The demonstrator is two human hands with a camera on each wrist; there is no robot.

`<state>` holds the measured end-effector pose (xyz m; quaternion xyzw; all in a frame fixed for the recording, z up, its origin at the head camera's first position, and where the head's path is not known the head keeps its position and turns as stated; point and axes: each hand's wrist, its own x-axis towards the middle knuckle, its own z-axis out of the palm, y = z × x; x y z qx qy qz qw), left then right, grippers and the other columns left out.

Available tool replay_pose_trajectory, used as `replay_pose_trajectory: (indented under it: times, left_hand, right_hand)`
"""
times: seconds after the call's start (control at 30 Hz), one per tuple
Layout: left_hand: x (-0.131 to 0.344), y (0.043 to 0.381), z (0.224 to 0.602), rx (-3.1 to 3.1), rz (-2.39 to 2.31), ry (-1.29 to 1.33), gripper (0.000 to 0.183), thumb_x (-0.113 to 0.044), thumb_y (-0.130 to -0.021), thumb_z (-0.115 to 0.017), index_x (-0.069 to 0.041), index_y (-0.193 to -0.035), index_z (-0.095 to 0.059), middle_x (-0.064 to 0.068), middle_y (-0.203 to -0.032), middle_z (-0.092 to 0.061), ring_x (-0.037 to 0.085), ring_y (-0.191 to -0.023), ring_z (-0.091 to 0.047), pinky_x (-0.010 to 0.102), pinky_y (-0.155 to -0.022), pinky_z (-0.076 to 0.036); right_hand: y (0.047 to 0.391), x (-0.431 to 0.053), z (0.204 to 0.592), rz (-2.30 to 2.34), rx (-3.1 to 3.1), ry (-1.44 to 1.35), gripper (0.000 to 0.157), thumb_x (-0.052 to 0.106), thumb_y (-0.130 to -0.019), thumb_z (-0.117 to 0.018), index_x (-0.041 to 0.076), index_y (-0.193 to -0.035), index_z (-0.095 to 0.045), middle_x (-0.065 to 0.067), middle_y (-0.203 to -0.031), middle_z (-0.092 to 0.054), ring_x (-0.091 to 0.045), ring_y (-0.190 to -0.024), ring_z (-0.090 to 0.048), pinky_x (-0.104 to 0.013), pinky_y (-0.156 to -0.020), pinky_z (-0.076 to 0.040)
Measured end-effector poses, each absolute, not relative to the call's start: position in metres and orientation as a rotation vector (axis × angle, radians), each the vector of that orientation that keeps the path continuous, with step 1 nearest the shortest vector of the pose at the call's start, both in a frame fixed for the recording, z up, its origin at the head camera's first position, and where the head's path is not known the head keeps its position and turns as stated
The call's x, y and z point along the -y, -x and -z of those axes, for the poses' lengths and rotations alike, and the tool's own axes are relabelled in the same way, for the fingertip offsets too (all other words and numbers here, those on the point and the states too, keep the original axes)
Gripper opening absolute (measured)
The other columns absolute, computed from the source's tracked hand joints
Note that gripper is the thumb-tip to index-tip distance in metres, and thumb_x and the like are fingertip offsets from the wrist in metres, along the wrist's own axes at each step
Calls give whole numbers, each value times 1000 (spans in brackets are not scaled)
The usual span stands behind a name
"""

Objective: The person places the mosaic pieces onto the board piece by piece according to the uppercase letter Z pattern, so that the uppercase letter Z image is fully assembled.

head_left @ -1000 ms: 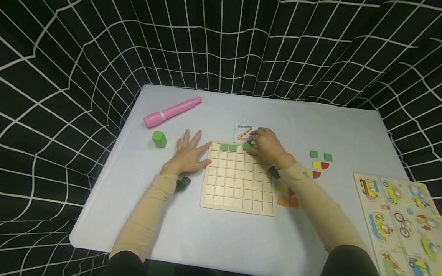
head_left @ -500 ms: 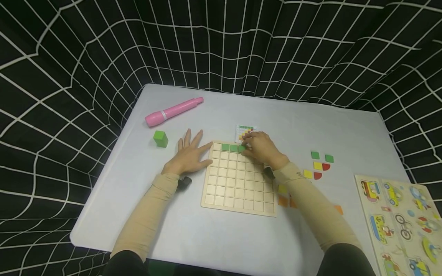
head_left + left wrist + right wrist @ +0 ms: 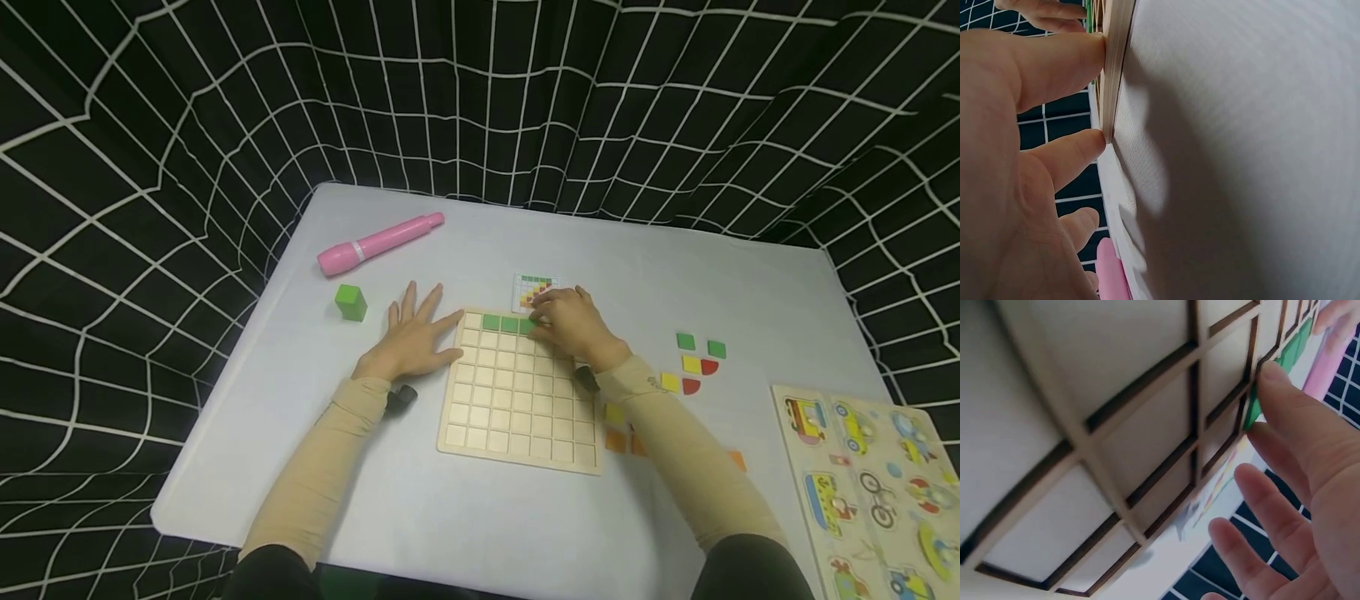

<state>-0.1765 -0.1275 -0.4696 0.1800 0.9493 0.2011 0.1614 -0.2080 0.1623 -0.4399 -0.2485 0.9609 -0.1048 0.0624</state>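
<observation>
A square wooden grid board point(image 3: 517, 400) lies flat on the white table, with green square tiles point(image 3: 509, 325) side by side in its far row. My left hand point(image 3: 408, 346) is spread on the table, thumb and index fingertip against the board's left edge; the left wrist view shows both fingertips point(image 3: 1094, 53) at the wood. Over the far row, my right hand point(image 3: 573, 321) pinches a green tile point(image 3: 1252, 407) between thumb and index finger, right at its cell. The other right fingers reach past the far edge. Part of that tile is hidden behind the hand.
Behind the board lies a small pattern card point(image 3: 527, 287). Green tiles point(image 3: 686, 342), yellow squares point(image 3: 670, 382), red quarter-rounds point(image 3: 692, 387) and orange tiles point(image 3: 616, 441) lie to the right. A picture puzzle board point(image 3: 862, 492) is at far right, a pink flashlight point(image 3: 381, 242) and green block point(image 3: 351, 302) left.
My right hand has moved left along the far row, bringing its green tile up beside the other green tiles. The left hand keeps its place at the board's edge.
</observation>
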Motion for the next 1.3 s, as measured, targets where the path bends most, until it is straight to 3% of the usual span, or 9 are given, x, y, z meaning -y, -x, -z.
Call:
replay_pose_trajectory:
  times: [0.57,1.3]
  left_hand:
    - [128,172,471,-2691,-602,-499,72,-52,-98,-59,-27,-162,-35,11,-177,7,45,-158,28,74,-125,10]
    - [127,176,468,-2697,-600,-502,73,-53,-98,-58,-28,-162,-34,11,-177,8,46,-158,27,75,-124,9]
  right_hand:
    - [202,-224,439,309,-2944,586,51,36,-91,-79,6,-131,-71,-20,-142,-64,-42,-137,-56,-69,-125,-25]
    - [187,-316,424,232,-3011,373,49,28,-91,-79,-2,-128,-69,-29,-145,-57,-48,-138,-50,-74,-119,-28]
